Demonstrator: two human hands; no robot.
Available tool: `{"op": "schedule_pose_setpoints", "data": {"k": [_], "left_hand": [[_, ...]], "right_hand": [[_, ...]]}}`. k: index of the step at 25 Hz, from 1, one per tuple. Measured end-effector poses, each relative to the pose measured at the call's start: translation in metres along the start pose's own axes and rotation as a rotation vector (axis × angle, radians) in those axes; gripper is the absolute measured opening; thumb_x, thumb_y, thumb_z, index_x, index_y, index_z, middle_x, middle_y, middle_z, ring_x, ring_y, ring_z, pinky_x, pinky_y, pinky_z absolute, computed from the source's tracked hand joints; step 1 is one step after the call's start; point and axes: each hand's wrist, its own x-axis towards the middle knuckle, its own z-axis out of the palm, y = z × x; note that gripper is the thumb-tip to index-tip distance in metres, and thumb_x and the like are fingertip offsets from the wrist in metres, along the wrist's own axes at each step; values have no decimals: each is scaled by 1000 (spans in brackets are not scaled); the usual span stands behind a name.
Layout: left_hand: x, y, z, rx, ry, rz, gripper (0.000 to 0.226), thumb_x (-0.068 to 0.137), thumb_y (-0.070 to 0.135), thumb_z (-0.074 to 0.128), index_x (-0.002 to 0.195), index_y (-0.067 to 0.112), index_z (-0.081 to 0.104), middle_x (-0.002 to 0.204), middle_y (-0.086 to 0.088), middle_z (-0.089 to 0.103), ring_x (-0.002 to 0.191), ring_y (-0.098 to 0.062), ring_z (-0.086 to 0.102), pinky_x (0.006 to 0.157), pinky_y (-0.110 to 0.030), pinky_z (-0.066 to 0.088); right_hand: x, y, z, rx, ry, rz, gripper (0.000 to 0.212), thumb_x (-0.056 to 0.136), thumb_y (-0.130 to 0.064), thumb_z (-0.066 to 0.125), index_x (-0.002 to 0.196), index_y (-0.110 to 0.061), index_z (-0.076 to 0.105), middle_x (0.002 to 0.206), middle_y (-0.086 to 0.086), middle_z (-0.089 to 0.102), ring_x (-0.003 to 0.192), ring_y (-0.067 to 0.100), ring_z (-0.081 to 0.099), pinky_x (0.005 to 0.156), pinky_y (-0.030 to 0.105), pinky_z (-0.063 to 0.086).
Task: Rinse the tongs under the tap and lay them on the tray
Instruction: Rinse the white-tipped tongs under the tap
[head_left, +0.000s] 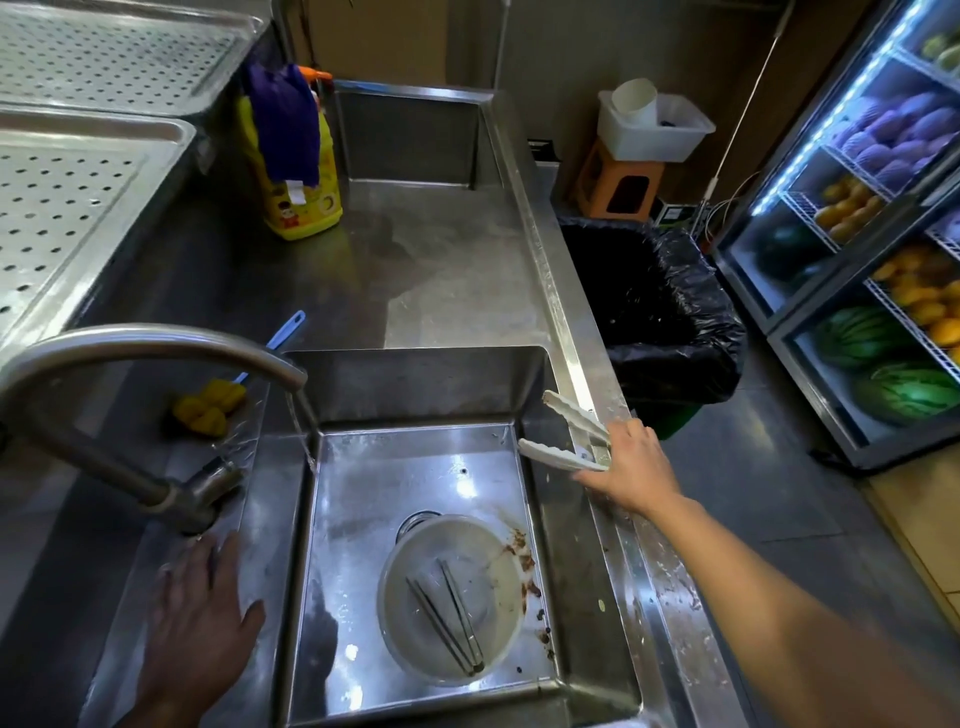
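Note:
White plastic tongs (563, 432) hang over the sink's right rim, their jaws spread and pointing left. My right hand (631, 467) holds them by the hinge end. The curved steel tap (156, 345) reaches over the sink's (415, 395) left side and a thin stream of water runs from its spout. My left hand (200, 623) rests flat on the wet counter beside the tap base, fingers spread. Two perforated steel trays (67, 208) lie at the far left. A second, dark metal pair of tongs (449, 618) lies in a round white bowl (498, 577) on the sink floor.
A yellow detergent jug (317, 202) draped with a purple cloth stands on the counter behind the sink. A yellow sponge brush (208, 408) lies left of the basin. A black-lined bin (654, 312) and a lit fruit fridge (857, 234) stand to the right.

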Motion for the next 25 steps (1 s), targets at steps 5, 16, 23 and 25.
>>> {"op": "schedule_pose_setpoints", "data": {"k": [5, 16, 23, 25], "left_hand": [[0, 34, -36, -187, -127, -151, 79, 80, 24, 76, 149, 11, 39, 152, -22, 40, 143, -40, 31, 117, -50, 24], [-62, 118, -65, -1165, -498, 53, 79, 69, 24, 72, 140, 37, 40, 95, 19, 74, 79, 4, 67, 65, -16, 51], [-78, 75, -70, -903, -366, -80, 71, 58, 31, 56, 124, 51, 43, 79, 33, 69, 70, 10, 64, 59, -8, 44], [-84, 67, -71, -888, -354, -110, 70, 59, 31, 55, 125, 51, 43, 87, 26, 70, 81, 13, 63, 66, -6, 45]], "right_hand": [[-52, -82, -9, 640, -17, 28, 60, 68, -61, 80, 112, -29, 55, 107, -7, 59, 91, 12, 61, 75, 33, 50], [-184, -224, 4, 1537, -491, 136, 45, 79, -26, 81, 110, 4, 66, 108, 34, 68, 98, 42, 72, 83, 51, 59], [-163, -243, -8, 1422, -370, 54, 27, 95, -34, 62, 107, -10, 64, 94, 13, 77, 87, 23, 75, 69, 33, 60], [-157, -258, -5, 1490, -407, 100, 33, 100, -40, 52, 104, -9, 64, 87, 14, 75, 80, 25, 72, 64, 33, 60]]}}
